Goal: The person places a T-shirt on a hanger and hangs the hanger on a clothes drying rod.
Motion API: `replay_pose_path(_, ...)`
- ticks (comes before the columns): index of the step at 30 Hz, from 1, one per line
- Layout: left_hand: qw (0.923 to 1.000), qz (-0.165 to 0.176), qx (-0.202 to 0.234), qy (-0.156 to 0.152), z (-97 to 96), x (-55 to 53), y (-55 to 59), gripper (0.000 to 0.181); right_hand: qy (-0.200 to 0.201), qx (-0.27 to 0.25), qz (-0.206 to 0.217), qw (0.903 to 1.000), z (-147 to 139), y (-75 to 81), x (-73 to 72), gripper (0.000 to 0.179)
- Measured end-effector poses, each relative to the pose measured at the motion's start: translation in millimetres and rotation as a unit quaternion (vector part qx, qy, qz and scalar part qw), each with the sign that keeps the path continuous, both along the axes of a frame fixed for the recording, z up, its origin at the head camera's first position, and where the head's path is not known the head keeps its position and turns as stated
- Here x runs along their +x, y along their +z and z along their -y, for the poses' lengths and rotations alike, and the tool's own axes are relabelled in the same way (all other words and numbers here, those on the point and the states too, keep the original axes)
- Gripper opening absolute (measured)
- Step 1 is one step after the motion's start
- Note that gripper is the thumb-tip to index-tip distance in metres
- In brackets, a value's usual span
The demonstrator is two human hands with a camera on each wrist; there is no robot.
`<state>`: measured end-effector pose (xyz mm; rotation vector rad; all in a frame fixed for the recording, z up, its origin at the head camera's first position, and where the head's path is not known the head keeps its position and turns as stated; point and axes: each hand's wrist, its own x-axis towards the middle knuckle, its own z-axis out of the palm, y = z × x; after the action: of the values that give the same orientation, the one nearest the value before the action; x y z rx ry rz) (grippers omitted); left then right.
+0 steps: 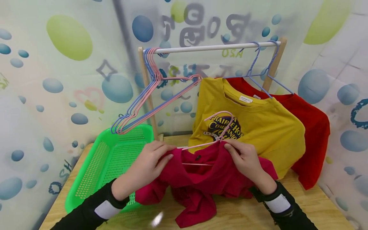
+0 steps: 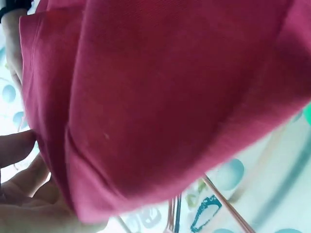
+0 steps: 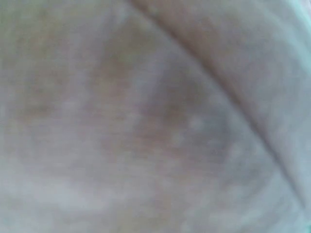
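A crimson shirt [image 1: 195, 183] is held up over the wooden table, with a pink hanger [image 1: 230, 123] inside its neckline and the hook standing above the collar. My left hand [image 1: 149, 164] pinches the shirt's left shoulder between thumb and fingers. At the right side of the collar, my right hand [image 1: 244, 159] grips the fabric beside the base of the hook. In the left wrist view the shirt [image 2: 160, 107] fills most of the picture, and part of the left hand [image 2: 29, 189] shows at lower left. The right wrist view is too close and blurred to read.
A rack with a white rail [image 1: 212, 48] stands behind. Several pink and blue hangers [image 1: 155, 83] hang at its left end. A yellow T-shirt [image 1: 276, 127] and a red shirt [image 1: 316, 124] hang at the right. A green basket [image 1: 99, 159] sits at left on the table [image 1: 310, 207].
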<state>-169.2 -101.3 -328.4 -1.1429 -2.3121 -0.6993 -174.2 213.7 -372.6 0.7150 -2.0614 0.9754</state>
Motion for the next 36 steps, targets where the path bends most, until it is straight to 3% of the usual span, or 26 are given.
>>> replay_pose_path(4, 0.9999, -0.013, 0.010, 0.000, -4.9, -0.8, -2.7, 0.014, -0.007, 0.018, -0.003, 0.9998, 5, 0.8, -0.6, 0.011)
replay_pose_path(12, 0.9994, -0.003, 0.034, -0.004, -8.3, -1.6, -9.4, 0.007, -0.008, 0.058, -0.001, 0.9983, 11, 3.6, 0.8, 0.015)
replay_pose_path(16, 0.9984, 0.017, 0.053, 0.009, -6.3, -1.9, -13.4, 0.004, -0.032, 0.111, -0.005, 0.9932, 7, 5.7, 3.1, 0.018)
replay_pose_path(22, 0.9961, 0.032, 0.073, 0.039, 0.7, -2.2, -17.2, 0.005, -0.066, 0.166, 0.024, 0.9836, -12, 2.0, 6.1, 0.021)
replay_pose_path(30, 0.9888, 0.068, 0.124, 0.046, 13.2, -4.0, -19.2, 0.008, -0.104, 0.142, 0.032, 0.9838, -49, -17.0, 7.8, 0.018)
replay_pose_path(36, 0.9802, 0.102, 0.157, 0.066, 21.2, -5.8, -20.2, 0.009, -0.169, 0.086, 0.034, 0.9812, -71, -31.3, 14.4, 0.009)
